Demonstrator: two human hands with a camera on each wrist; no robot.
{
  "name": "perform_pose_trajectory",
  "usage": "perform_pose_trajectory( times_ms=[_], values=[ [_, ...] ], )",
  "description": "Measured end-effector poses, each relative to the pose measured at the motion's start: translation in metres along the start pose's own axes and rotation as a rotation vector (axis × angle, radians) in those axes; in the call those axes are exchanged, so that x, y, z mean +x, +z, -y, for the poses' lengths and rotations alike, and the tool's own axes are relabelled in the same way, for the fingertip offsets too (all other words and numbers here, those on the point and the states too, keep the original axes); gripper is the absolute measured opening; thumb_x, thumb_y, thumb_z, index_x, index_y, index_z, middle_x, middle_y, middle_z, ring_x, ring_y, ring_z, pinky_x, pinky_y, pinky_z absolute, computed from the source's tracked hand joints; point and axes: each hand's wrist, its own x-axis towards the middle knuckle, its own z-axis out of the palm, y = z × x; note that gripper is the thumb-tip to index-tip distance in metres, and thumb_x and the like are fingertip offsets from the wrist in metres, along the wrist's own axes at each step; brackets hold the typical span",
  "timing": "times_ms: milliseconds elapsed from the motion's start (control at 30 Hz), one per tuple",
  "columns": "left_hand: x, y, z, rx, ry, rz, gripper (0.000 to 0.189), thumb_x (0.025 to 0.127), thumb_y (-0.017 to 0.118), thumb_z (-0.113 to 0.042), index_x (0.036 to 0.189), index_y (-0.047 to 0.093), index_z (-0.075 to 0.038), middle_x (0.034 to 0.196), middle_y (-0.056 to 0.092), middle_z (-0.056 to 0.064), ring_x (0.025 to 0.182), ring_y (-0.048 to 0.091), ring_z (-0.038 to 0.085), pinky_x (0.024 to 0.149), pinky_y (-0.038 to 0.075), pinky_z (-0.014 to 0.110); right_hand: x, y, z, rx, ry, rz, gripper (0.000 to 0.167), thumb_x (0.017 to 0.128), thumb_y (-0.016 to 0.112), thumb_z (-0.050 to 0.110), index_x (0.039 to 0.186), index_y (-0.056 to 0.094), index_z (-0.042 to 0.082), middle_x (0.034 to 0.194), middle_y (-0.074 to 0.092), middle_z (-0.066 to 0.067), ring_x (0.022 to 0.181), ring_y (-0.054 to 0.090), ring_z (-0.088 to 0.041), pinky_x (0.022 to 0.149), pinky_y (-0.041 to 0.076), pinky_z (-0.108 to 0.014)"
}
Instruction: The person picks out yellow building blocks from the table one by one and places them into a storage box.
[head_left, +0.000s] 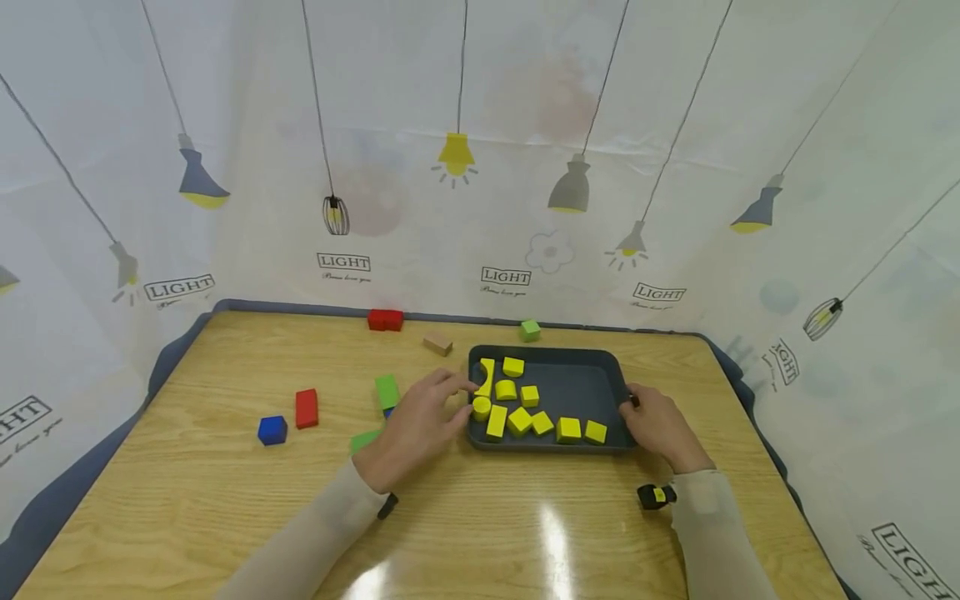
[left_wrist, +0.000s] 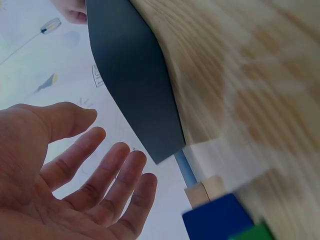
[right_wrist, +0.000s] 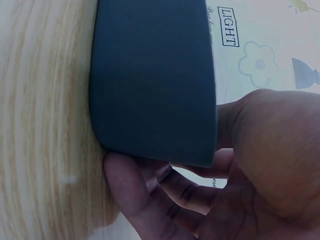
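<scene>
A dark grey tray rests on the table with several yellow blocks in it, most along its left and near sides. My right hand grips the tray's right end; in the right wrist view, fingers curl under the tray wall. At the opposite end, my left hand hovers with fingers loosely spread and nothing in its palm. Its fingertips overlap the left rim, close to a yellow cylinder and a yellow arch-cut block. The left wrist view shows that hand apart from the tray wall.
Left of the tray lie a blue cube, a red block and green blocks, partly hidden by the left hand. Behind are red blocks, a plain wooden block and a light green cube. A printed curtain surrounds the table.
</scene>
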Motion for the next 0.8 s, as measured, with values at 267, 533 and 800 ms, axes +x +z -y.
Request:
perform_pose_trajectory(
  times_ms=[267,533,800],
  values=[
    [-0.011,-0.012,0.016,0.049,-0.054,-0.014,0.037,0.110,0.083,-0.019,0.147,0.078,-0.014,0.149,0.073,0.011,0.131,0.074,0.027,0.107,0.068,0.046,0.001,0.002,0.001,-0.021,0.003,-0.010,0.059,0.118,0.048,0.013,0.168,0.043,-0.020,0.158,0.062,-0.045,0.105,0.073,-0.036,0.087,0.060,-0.046],
    [-0.027,-0.025,0.034,0.074,-0.050,-0.032,0.043,0.110,0.084,-0.027,0.150,0.075,-0.015,0.148,0.070,0.010,0.120,0.074,0.028,0.105,0.067,0.048,-0.001,0.001,0.004,-0.024,0.002,-0.015,0.059,0.118,0.048,0.012,0.168,0.043,-0.020,0.158,0.062,-0.044,0.104,0.071,-0.035,0.087,0.059,-0.047],
    [-0.041,-0.040,0.054,0.104,-0.090,-0.042,0.050,0.111,0.083,-0.038,0.153,0.073,-0.013,0.152,0.068,0.011,0.138,0.072,0.031,0.117,0.065,0.055,-0.002,0.001,0.005,-0.040,0.015,-0.022,0.059,0.119,0.049,0.014,0.167,0.043,-0.020,0.158,0.062,-0.044,0.122,0.075,-0.045,0.101,0.063,-0.059]
  ],
)
